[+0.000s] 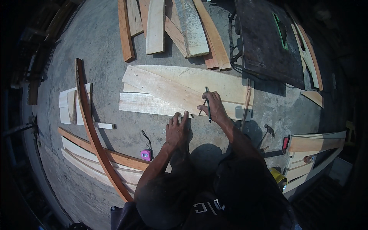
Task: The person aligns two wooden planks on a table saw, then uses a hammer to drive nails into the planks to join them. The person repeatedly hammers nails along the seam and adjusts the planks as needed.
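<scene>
**Boards, tools and two hands on a concrete floor**

Two bare hands show, the left hand and the right hand, with one pencil between them. About three pale planks lie overlapped beneath. Some seven boards fan out at the top. One long curved strip arcs at the left. One pink tape measure, one hammer and one table saw complete the count.

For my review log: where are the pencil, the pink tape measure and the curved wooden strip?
pencil (208,105), head view, middle of its shaft.
pink tape measure (145,155), head view, centre of its case.
curved wooden strip (92,134), head view, mid-length of the bend.
</scene>
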Tool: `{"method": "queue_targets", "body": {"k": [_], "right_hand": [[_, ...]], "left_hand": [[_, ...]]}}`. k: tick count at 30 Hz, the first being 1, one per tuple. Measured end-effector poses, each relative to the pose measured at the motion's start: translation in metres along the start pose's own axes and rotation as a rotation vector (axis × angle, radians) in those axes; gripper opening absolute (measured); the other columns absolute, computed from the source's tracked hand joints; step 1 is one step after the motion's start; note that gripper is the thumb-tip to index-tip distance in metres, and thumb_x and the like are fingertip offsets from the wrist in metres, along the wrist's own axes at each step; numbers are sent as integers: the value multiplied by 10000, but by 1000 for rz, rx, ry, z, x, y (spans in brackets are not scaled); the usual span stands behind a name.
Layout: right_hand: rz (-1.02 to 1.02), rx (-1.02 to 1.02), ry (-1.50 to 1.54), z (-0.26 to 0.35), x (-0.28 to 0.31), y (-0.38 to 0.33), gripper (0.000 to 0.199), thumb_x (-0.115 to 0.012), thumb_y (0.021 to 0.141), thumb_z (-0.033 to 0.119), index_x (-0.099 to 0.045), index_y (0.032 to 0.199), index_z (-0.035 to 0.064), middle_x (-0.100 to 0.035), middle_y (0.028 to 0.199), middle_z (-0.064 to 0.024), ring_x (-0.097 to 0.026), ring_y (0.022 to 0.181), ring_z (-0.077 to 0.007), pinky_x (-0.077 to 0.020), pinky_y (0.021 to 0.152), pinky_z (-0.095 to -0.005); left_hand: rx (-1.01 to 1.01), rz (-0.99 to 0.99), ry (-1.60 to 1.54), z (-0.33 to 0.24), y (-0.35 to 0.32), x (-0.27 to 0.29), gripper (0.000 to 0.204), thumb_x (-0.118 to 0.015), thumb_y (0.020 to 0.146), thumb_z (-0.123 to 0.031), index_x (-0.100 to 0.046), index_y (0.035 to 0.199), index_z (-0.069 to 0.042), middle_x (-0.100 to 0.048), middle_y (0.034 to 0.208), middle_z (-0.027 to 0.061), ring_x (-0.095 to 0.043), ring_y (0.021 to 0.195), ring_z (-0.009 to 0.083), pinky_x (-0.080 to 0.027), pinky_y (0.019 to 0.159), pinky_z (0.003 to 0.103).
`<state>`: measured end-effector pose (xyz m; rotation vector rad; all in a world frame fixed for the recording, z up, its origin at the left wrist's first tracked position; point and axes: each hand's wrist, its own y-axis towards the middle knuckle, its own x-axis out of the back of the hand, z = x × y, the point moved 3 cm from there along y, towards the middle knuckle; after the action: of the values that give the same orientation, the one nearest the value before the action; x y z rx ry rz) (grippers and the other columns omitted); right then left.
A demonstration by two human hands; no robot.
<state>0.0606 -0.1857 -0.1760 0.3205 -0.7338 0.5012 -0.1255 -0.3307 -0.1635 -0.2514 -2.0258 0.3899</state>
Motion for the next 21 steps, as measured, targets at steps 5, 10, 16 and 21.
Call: {"method": "queue_targets", "body": {"k": [5, 10, 16, 21], "right_hand": [[26, -9, -12, -1, -1, -2, 511, -859, 835, 244, -571, 1197, 27, -638, 1142, -156, -573, 1112, -365, -381, 1093, -505], [33, -19, -32, 4, 3, -1, 527, -846, 853, 259, -572, 1239, 24, -635, 1199, -167, -580, 1143, -373, -386, 1120, -501], [-125, -91, -30, -7, 31, -32, 494, -746, 967, 252, -570, 1381, 50, -641, 1286, -196, -584, 1226, -392, -465, 1064, -500], [-431, -391, -113, -47, 123, -142, 302, -708, 988, 182, -651, 1231, 12, -659, 1070, -147, -643, 1011, -291, -510, 916, -395]], "left_hand": [[-9, -16, 24, 1, 0, -2, 808, -680, 940, -251, -311, 1656, -188, -350, 1565, 250, -455, 1334, 498, -450, 1050, 616], [-11, -18, 23, 2, -1, -4, 799, -668, 948, -258, -308, 1656, -180, -351, 1568, 241, -459, 1333, 502, -452, 1047, 617], [-10, -8, -50, 10, -3, -6, 793, -700, 942, -235, -331, 1640, -164, -345, 1592, 246, -462, 1353, 508, -451, 1092, 599], [-12, -146, -205, 24, -31, -9, 731, -717, 951, -177, -389, 1598, -89, -384, 1580, 287, -442, 1396, 496, -437, 1149, 548]]}}
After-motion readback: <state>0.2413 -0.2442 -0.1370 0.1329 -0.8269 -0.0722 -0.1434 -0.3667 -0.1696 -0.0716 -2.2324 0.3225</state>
